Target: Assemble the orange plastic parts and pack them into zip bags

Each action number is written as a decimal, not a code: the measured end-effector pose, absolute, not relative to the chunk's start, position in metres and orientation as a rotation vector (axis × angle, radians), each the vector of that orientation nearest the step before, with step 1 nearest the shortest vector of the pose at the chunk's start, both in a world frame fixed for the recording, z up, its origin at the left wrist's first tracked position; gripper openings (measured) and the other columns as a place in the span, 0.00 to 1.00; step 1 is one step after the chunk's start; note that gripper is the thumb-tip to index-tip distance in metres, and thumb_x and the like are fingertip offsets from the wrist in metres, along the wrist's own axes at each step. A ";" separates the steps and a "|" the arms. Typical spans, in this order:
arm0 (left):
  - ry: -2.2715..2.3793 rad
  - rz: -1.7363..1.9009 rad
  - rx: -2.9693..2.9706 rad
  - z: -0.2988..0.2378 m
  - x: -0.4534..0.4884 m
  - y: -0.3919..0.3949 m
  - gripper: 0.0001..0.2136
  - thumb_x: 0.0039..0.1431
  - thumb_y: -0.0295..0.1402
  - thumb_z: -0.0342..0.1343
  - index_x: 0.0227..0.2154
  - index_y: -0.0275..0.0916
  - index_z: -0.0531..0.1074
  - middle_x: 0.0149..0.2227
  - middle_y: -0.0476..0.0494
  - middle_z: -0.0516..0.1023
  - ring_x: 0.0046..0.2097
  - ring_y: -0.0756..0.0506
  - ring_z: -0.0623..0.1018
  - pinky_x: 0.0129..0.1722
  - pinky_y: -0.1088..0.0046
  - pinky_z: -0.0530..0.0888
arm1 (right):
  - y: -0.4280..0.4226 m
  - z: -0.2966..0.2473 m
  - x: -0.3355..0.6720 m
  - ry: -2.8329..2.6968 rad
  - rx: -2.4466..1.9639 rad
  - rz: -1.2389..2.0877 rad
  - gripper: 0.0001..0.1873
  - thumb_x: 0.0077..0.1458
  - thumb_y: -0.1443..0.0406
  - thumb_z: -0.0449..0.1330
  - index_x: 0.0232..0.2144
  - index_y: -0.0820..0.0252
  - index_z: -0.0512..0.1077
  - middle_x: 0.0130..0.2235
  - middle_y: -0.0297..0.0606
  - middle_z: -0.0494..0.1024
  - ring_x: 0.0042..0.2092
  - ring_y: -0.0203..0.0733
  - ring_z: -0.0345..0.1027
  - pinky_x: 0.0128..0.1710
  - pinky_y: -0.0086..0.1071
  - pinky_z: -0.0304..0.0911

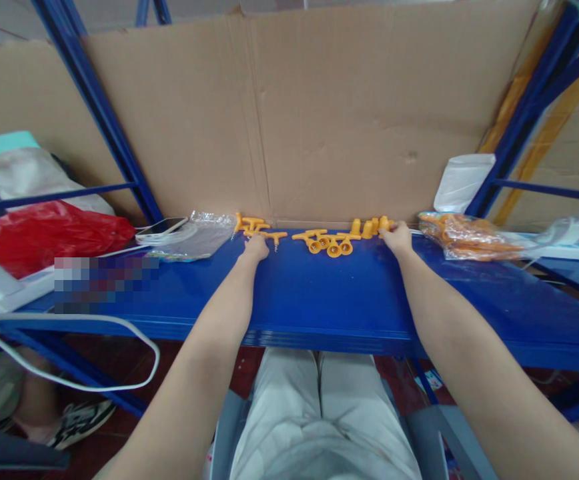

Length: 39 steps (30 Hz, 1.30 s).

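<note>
Head view: along the rear edge of the blue shelf (319, 293) lies a row of orange pieces (327, 241). The left hand (256, 248), curled narrow, touches a flat T-shaped piece (275, 237); its bar runs along the rear edge and its stem points toward the front edge. The right hand (397, 237) has its fingertips at some upright pegs (369, 227). I cannot tell whether either hand grips. A phone (162, 227) lies toward the left end, and a red bag (49, 233) beyond it.

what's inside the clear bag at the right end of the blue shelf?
The clear bag holds orange plastic pieces, coloured like the loose orange parts on the blue shelf. Crumpled plastic blurs their shapes; their count and anything beneath them are hidden.
</note>
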<state>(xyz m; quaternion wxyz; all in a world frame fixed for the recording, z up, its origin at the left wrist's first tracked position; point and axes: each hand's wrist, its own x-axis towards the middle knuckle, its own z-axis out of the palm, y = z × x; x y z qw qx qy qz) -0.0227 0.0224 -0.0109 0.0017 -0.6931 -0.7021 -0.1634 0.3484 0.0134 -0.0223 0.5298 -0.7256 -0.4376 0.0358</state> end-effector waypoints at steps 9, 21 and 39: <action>-1.956 -0.589 -2.217 -0.010 -0.013 0.021 0.22 0.55 0.22 0.50 0.50 0.44 0.76 0.57 0.42 0.75 0.62 0.36 0.68 0.64 0.39 0.54 | 0.010 -0.021 0.346 -1.071 -1.759 0.097 0.14 0.42 0.66 0.61 0.25 0.54 0.57 0.35 0.41 0.76 0.45 0.49 0.72 0.48 0.40 0.65; -1.721 -0.717 -2.510 -0.008 0.002 0.030 0.14 0.57 0.25 0.54 0.43 0.38 0.80 0.46 0.42 0.82 0.49 0.44 0.79 0.52 0.72 0.72 | 0.018 -0.027 0.353 -1.085 -1.728 0.064 0.14 0.41 0.65 0.63 0.25 0.54 0.58 0.32 0.39 0.76 0.43 0.49 0.72 0.47 0.40 0.66; -1.987 -0.511 -2.384 -0.007 -0.006 0.025 0.17 0.55 0.22 0.52 0.47 0.37 0.74 0.48 0.40 0.80 0.50 0.44 0.78 0.48 0.74 0.72 | 0.018 -0.027 0.354 -1.107 -1.739 0.065 0.13 0.41 0.65 0.63 0.25 0.55 0.59 0.33 0.39 0.77 0.40 0.47 0.72 0.46 0.39 0.67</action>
